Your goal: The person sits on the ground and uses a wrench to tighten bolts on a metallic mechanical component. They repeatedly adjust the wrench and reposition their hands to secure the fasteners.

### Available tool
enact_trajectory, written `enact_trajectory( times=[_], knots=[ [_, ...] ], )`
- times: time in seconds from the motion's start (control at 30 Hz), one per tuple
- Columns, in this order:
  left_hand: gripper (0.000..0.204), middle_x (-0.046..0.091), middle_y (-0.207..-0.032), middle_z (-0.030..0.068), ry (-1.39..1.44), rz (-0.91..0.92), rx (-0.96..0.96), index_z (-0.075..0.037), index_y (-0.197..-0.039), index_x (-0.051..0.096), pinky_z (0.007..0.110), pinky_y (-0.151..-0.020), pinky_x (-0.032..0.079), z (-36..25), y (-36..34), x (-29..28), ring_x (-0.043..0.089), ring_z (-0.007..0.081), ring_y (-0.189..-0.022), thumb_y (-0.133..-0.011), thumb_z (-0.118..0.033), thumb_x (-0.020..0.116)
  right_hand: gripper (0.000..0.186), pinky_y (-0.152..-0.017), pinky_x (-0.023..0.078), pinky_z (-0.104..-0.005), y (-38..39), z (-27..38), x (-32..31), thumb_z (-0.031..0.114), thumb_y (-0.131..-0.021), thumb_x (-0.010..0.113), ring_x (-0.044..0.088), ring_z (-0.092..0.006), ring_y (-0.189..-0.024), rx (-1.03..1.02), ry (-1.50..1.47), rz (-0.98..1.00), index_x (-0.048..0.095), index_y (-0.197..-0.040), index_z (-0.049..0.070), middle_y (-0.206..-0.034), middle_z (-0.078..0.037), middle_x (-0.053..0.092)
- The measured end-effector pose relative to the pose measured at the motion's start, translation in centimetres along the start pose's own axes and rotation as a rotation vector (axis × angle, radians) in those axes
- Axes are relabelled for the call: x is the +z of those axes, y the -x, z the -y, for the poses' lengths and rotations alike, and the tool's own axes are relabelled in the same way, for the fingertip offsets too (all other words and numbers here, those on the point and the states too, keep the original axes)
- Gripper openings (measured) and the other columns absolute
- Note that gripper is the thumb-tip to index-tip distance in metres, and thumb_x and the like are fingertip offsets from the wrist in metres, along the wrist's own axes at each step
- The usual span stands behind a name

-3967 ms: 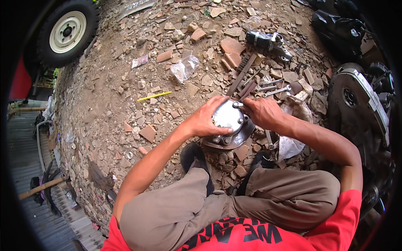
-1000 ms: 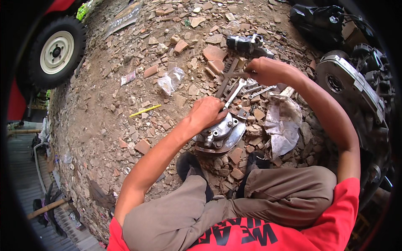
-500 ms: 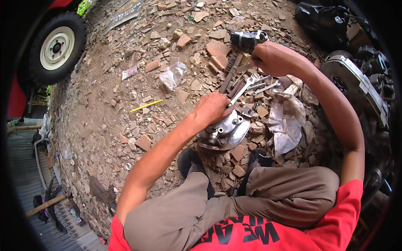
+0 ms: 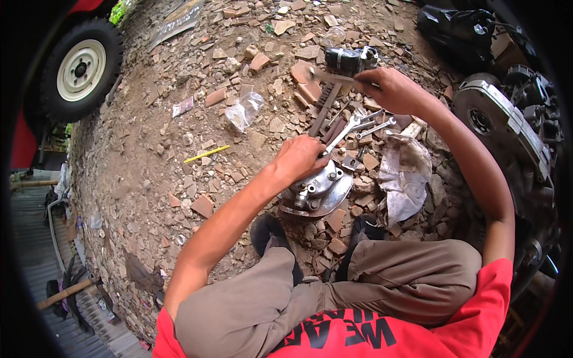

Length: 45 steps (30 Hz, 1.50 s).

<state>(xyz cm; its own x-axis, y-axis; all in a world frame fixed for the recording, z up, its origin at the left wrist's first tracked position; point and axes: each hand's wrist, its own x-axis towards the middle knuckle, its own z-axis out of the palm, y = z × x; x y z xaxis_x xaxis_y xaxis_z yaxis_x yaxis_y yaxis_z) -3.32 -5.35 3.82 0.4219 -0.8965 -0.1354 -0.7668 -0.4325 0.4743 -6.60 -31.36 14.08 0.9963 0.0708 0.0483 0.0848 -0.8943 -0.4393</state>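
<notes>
My left hand [image 4: 299, 157] is closed round the lower end of a silver wrench [image 4: 342, 136], right above a grey metal housing [image 4: 319, 190] with bolts, which sits on the rubble before my feet. The wrench's open jaw points up and to the right. Farther out, my right hand [image 4: 385, 88] grips a long, narrow brownish tool [image 4: 335, 78]; its far end is smeared by motion, so I cannot tell its kind. Below it lies a dark wire brush [image 4: 326, 107]. Smaller wrenches [image 4: 376, 127] lie between my hands.
A black cylindrical part [image 4: 352, 60] lies beyond my right hand. A stained cloth [image 4: 406, 179] is near my right knee, with an engine [image 4: 507, 125] at the right. Broken tile covers the ground, with a plastic bag [image 4: 245, 111] and yellow stick [image 4: 206, 154]. A wheel [image 4: 81, 70] stands far left.
My right hand has lifted the brownish tool and swung it into sight, its far end now pointing left. My left hand stays at the wrench over the housing.
</notes>
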Motion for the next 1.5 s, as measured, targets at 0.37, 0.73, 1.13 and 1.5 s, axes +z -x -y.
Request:
enact_trajectory(
  times=[0.37, 0.73, 1.13, 1.5],
  knots=[
    [0.029, 0.07, -0.092, 0.0178, 0.045, 0.044, 0.005, -0.004, -0.095, 0.075, 0.048, -0.081, 0.056, -0.2, -0.3, 0.0, 0.069, 0.0376, -0.088, -0.092, -0.032, 0.065, 0.026, -0.068, 0.053, -0.0454, 0.5, -0.3, -0.4, 0.023, -0.097, 0.062, 0.067, -0.0379, -0.072, 0.041, 0.169, 0.356, 0.072, -0.095, -0.001, -0.075, -0.021, 0.067],
    [0.029, 0.072, -0.097, 0.0196, 0.081, 0.051, 0.005, -0.003, -0.095, 0.075, 0.048, -0.082, 0.057, 0.2, -0.5, 0.6, 0.07, 0.0392, -0.088, -0.092, -0.031, 0.066, 0.024, -0.076, 0.053, -0.0472, 1.3, 0.5, -2.9, 0.022, -0.096, 0.061, 0.068, -0.0382, -0.082, 0.027, 0.257, 0.735, 0.074, -0.096, 0.001, -0.08, -0.02, 0.07],
    [0.027, 0.073, -0.097, 0.0179, 0.048, 0.072, 0.002, -0.005, -0.099, 0.076, 0.048, -0.083, 0.057, -0.9, -0.6, 0.3, 0.07, 0.0374, -0.091, -0.089, -0.028, 0.067, 0.028, -0.074, 0.055, -0.0465, 1.1, -1.2, -1.9, 0.025, -0.093, 0.063, 0.072, -0.0365, -0.079, 0.186, 0.186, 0.529, 0.074, -0.095, -0.001, -0.079, -0.02, 0.071],
    [0.028, 0.073, -0.093, 0.017, 0.072, 0.036, 0.045, -0.006, -0.103, 0.076, 0.047, -0.082, 0.057, -0.9, -0.4, 0.2, 0.069, 0.0387, -0.09, -0.088, -0.029, 0.07, 0.033, -0.072, 0.053, -0.0475, 0.9, -0.6, -2.2, 0.027, -0.096, 0.062, 0.068, -0.0363, -0.074, 0.059, 0.184, 0.628, 0.071, -0.088, -0.003, -0.076, -0.021, 0.069]
  ],
)
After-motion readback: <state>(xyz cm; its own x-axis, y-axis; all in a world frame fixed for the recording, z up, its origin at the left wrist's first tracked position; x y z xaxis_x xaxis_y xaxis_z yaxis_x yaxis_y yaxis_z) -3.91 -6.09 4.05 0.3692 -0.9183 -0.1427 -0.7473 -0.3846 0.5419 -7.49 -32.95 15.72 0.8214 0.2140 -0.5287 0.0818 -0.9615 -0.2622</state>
